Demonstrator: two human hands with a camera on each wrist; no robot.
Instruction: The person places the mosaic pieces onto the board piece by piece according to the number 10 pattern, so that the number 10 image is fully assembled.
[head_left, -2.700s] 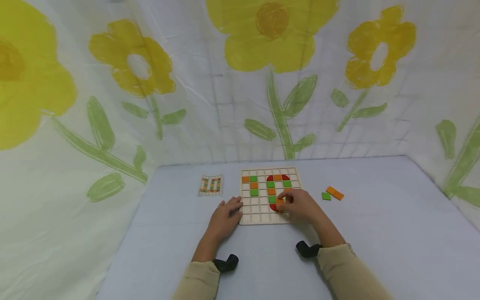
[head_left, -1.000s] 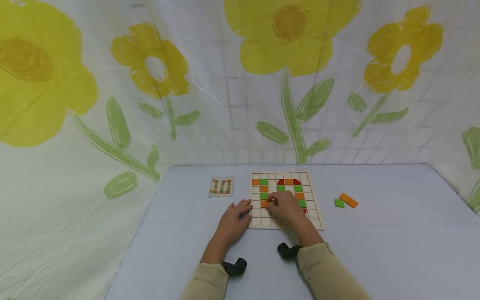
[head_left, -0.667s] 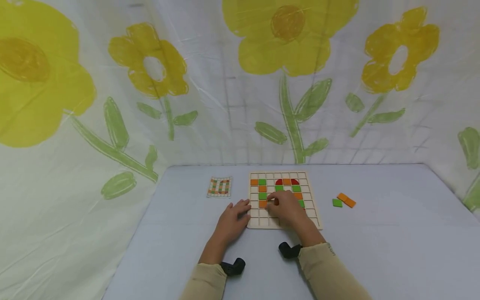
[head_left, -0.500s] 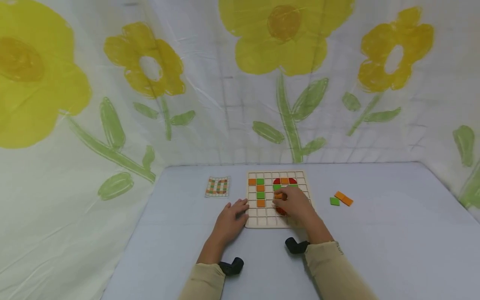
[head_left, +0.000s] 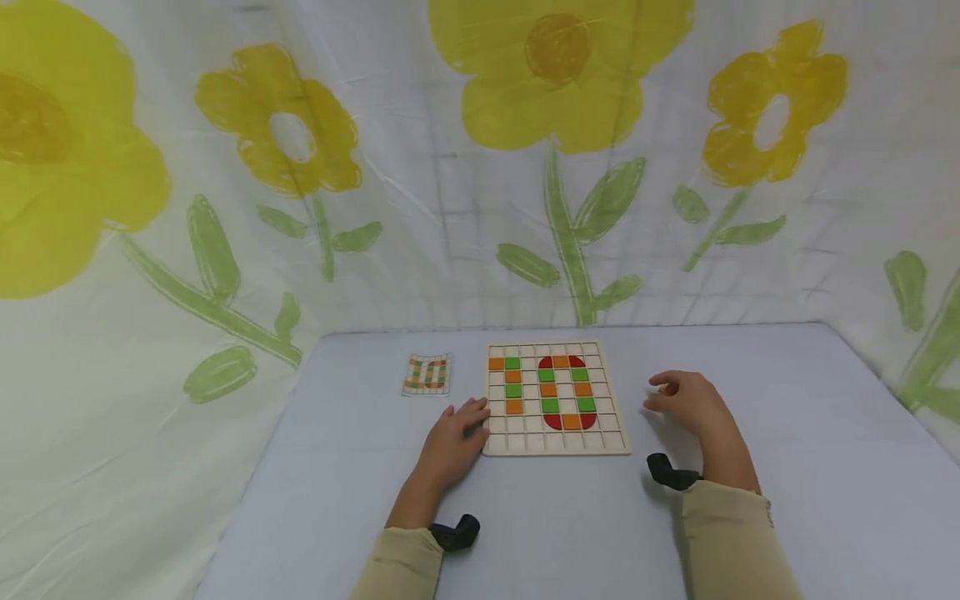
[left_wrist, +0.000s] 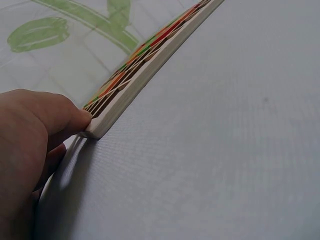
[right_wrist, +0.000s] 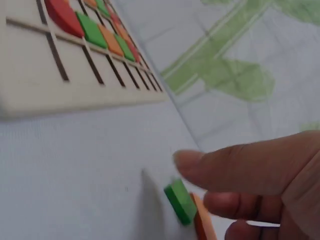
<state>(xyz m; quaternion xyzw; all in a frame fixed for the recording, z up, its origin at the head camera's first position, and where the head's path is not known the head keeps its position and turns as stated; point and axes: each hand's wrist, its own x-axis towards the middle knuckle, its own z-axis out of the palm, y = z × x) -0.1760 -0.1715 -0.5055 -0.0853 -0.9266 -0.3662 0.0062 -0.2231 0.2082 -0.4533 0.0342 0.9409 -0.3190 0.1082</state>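
Observation:
A pale wooden grid board lies on the table, holding orange and green square tiles and red rounded corner tiles that form a "10". At its left edge rests my left hand, fingers extended; the left wrist view has the thumb against the board's corner. Right of the board, my right hand hovers over the loose tiles, mostly covering them from the head camera. In the right wrist view a green square tile and an orange tile lie by the fingers, thumb apart from the index finger.
A small printed card with a coloured grid lies left of the board. The pale table meets a hanging sheet with painted yellow flowers at its back edge. A black wrist mount sits on each wrist.
My right hand placed an orange tile in the bottom of the "0", touched the left column and the "0", then moved right to the loose tiles. My left hand stayed at the board's edge.

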